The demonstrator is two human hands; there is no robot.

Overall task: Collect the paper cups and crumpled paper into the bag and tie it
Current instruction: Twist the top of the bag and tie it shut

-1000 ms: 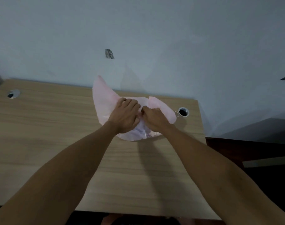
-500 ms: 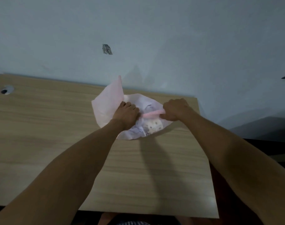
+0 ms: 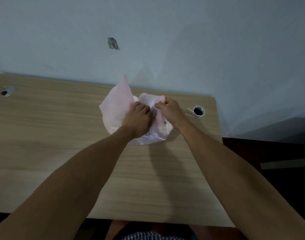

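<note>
A thin pink plastic bag [image 3: 116, 108] sits on the wooden desk [image 3: 44, 135] near the wall, bulging with pale lumps that show dimly through its lower right side. One flap of the bag stands up at the back left. My left hand [image 3: 137, 121] grips the bag's gathered top from the left. My right hand [image 3: 169, 110] pinches another strip of the bag's rim just to the right. The two hands are almost touching. No loose cups or paper are visible on the desk.
A round cable hole [image 3: 198, 111] with a small pale scrap beside it lies right of the bag. Another cable hole [image 3: 6, 91] is at the far left. The wall rises directly behind the desk. The desk's right edge drops to a dark floor.
My right hand, which had pulled a pink strip out to the right half a second ago, has come back in toward my left hand. The bag's top is more bunched.
</note>
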